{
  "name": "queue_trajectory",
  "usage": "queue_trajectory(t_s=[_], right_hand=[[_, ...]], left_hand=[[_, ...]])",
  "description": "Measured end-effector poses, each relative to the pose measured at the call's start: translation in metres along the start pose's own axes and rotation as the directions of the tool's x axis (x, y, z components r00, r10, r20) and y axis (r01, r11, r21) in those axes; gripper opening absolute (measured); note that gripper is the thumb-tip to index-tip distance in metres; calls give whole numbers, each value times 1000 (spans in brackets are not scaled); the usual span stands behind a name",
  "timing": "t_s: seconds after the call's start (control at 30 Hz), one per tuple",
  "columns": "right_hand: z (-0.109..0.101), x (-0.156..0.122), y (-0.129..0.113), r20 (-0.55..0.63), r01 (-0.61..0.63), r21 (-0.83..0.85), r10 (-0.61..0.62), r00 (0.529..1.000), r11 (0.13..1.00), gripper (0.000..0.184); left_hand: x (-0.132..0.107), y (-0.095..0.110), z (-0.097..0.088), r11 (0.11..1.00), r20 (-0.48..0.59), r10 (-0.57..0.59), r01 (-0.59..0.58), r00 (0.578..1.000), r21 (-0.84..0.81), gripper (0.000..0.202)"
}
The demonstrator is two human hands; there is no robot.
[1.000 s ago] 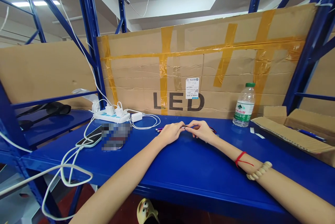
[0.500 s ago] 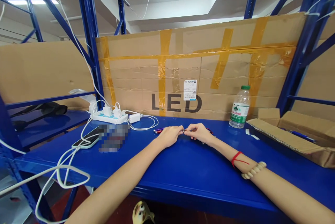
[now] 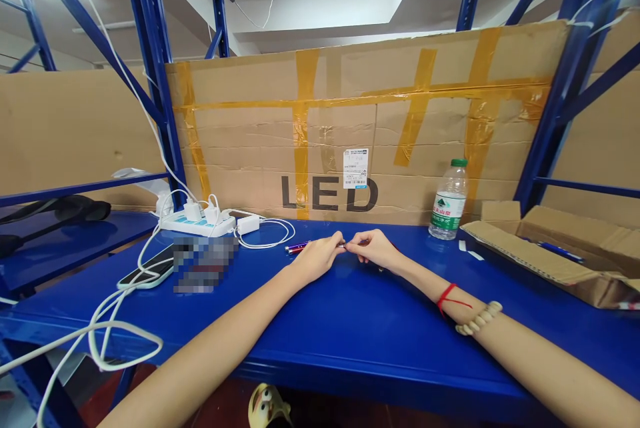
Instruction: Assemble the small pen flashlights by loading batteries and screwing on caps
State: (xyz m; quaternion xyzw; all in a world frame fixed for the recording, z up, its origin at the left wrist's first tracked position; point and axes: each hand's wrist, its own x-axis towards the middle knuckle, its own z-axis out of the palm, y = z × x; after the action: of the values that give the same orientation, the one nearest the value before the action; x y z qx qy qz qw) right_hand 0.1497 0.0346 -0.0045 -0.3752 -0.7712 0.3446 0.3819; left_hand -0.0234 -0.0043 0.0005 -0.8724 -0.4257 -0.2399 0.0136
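Observation:
My left hand [image 3: 319, 259] and my right hand [image 3: 374, 249] meet fingertip to fingertip just above the blue shelf top [image 3: 320, 321]. Both are closed in a pinch. A small shiny piece [image 3: 343, 245] shows between the fingertips, too small to name. Beside my left hand lie pens [image 3: 297, 249], red and purple, partly covered by that hand. Behind my right wrist a sliver of something dark red shows, mostly hidden. A small dark bit [image 3: 381, 270] lies below the right wrist.
At left are a power strip [image 3: 197, 223] with white cables and a phone [image 3: 150, 268], beside a blurred patch. A water bottle [image 3: 449, 201] stands back right, near an open cardboard box [image 3: 530, 251] with a blue pen [image 3: 560, 252] inside. A large LED carton [image 3: 240, 148] forms the back.
The whole view has shifted slightly, so things sit a bit further left. Both hands keep their pinch together, with only slight finger movement.

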Motion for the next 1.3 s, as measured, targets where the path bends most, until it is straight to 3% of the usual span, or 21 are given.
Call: queue_trajectory(t_s=[0.27, 0.4, 0.5, 0.67, 0.9, 1.3], right_hand=[[9, -4, -9, -80, -40, 28, 42, 996, 999, 37], [14, -5, -8, -118, -30, 87, 40, 992, 996, 38], [15, -3, -4, -120, 0, 86, 10, 993, 996, 40], [17, 1, 3, -111, 43, 45, -38, 993, 998, 41], [20, 1, 4, -109, 73, -7, -73, 991, 997, 42], [21, 0, 0, -126, 72, -116, -86, 988, 991, 37]], left_hand=[[4, -11, 2, 996, -102, 78, -72, 992, 59, 13], [6, -12, 2, 1000, -134, 9, -10, 991, -7, 12], [6, -10, 0, 999, -114, -43, 40, 993, -33, 15], [5, -10, -1, 999, -73, -36, 35, 997, -24, 26], [4, -9, -1, 998, -52, -38, 40, 998, 49, 25], [4, -6, -2, 975, -55, -156, 162, 986, 155, 30]])
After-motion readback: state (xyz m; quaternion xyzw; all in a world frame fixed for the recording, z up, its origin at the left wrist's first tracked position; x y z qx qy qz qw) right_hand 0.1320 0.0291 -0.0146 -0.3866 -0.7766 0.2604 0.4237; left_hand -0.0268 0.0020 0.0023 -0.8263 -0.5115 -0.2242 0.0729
